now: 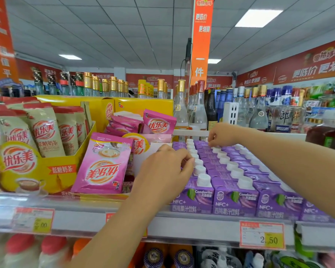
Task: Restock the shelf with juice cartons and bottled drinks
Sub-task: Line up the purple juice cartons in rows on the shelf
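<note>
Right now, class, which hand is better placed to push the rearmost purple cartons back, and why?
Right. The right hand is stretched to the back of the cartons, fingertips at a rear cap. The left hand sits nearer the front, over the leftmost row.

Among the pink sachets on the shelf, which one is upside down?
The large pink sachet at the front, leaning beside the yellow box: its logo reads inverted, while the pink sachet behind reads upright.
</note>
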